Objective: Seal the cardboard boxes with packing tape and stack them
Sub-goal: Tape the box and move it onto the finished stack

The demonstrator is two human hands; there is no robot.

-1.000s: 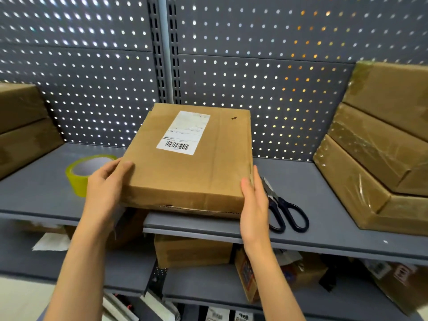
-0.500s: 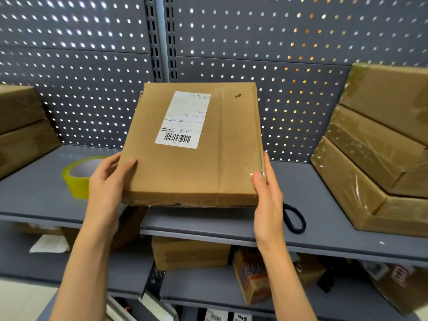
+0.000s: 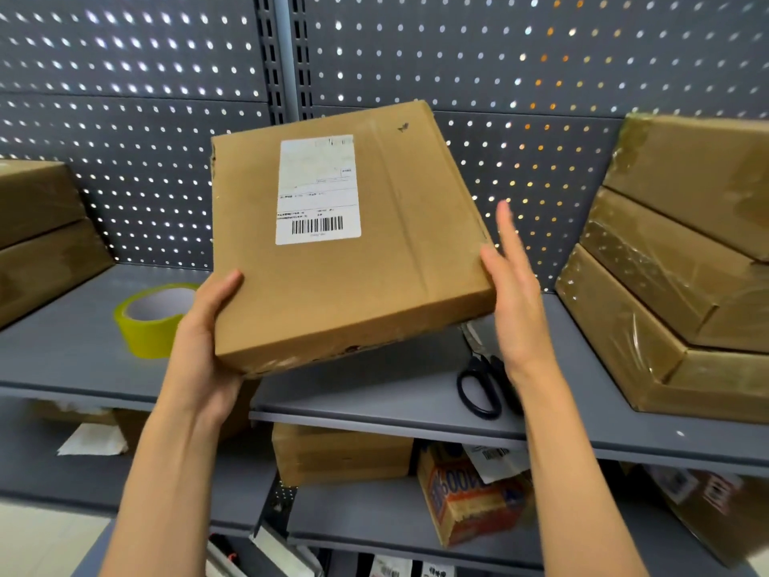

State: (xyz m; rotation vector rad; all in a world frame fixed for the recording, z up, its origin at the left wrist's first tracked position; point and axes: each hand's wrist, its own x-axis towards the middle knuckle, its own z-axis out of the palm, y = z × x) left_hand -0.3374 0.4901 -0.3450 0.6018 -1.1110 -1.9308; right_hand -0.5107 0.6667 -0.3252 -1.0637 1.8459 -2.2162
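Observation:
A flat cardboard box (image 3: 399,251) with a white barcode label hangs in the air above the grey shelf (image 3: 374,393), tilted with its right side raised. My left hand (image 3: 204,339) grips its near left corner, thumb on top. With straight fingers, my right hand (image 3: 516,285) lies flat against the box's right edge. A yellow-green roll of packing tape (image 3: 145,322) stands on the shelf to the left. Black-handled scissors (image 3: 482,381) lie on the shelf below my right wrist.
A stack of three taped boxes (image 3: 674,293) fills the right end of the shelf. Two more boxes (image 3: 41,239) sit at the far left. A perforated panel (image 3: 520,77) closes the back. The lower shelf holds a small box (image 3: 341,456) and other packages.
The box has been lifted off the shelf and tilted, turning clockwise toward the right. My right hand has slid up along its right edge.

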